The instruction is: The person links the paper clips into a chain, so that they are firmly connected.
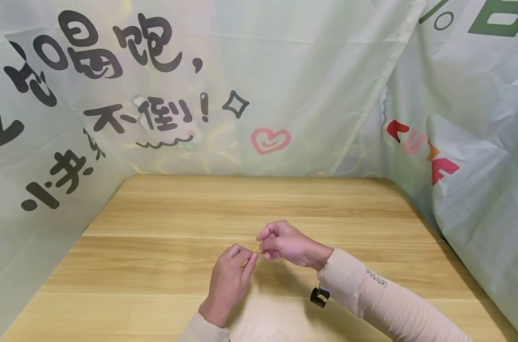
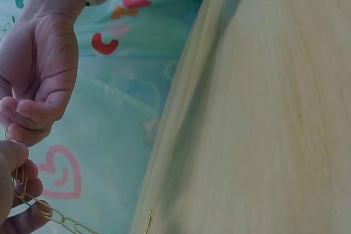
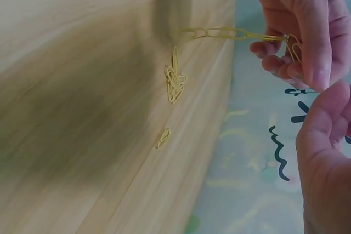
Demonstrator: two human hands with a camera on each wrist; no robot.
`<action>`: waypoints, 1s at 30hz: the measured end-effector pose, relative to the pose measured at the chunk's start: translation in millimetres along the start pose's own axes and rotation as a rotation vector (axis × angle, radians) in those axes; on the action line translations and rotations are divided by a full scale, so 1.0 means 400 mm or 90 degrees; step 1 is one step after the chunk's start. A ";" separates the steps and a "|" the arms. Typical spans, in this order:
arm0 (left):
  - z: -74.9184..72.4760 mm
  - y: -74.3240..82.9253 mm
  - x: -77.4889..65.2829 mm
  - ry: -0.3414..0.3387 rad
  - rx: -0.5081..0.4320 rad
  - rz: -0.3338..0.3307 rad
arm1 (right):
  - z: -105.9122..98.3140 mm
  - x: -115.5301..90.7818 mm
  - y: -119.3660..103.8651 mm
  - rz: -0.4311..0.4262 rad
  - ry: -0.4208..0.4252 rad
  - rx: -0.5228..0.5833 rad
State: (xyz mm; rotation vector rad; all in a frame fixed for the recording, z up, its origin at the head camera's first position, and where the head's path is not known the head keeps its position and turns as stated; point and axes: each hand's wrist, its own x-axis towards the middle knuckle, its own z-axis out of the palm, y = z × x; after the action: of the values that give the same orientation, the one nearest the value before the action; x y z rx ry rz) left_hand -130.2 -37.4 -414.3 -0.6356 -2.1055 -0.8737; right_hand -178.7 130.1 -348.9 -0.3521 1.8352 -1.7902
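Observation:
In the head view my left hand [image 1: 230, 280] pinches a yellow wire paper clip between thumb and forefinger. From that hand a chain of linked paper clips [image 3: 219, 32] runs off in the right wrist view. My right hand [image 1: 292, 244] meets the left hand's fingertips and pinches a yellow paper clip [image 1: 259, 245] there. In the left wrist view the chain [image 2: 64, 221] passes below the left fingers. Fingers partly hide how the clips at the fingertips join.
A small heap of yellow paper clips [image 3: 175, 80] lies on the wooden table [image 1: 164, 213]. Slightly apart from it are one or more further clips [image 3: 163, 137]. Printed cloth [image 1: 318, 95] borders the table at the back and sides. A black device [image 1: 320, 297] hangs at the right wrist.

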 end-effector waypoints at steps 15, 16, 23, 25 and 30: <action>0.002 0.007 -0.006 0.000 0.016 -0.031 | 0.012 0.003 0.004 -0.010 0.026 -0.032; 0.003 0.008 -0.007 0.001 0.018 -0.031 | 0.012 0.002 0.004 -0.011 0.029 -0.035; 0.003 0.012 -0.006 0.004 0.013 -0.047 | 0.015 -0.001 0.002 -0.024 0.038 -0.051; 0.002 0.014 -0.005 0.001 0.011 -0.056 | 0.015 -0.001 0.001 -0.026 0.041 -0.055; 0.001 0.016 -0.005 -0.004 0.006 -0.068 | 0.017 0.002 0.004 -0.031 0.044 -0.058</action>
State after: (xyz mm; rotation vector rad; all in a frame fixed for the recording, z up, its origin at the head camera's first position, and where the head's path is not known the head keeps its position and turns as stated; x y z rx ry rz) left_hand -124.8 -33.3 -413.6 -0.5253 -2.1639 -0.9210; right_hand -175.3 124.2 -350.3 -0.3770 1.9771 -1.7748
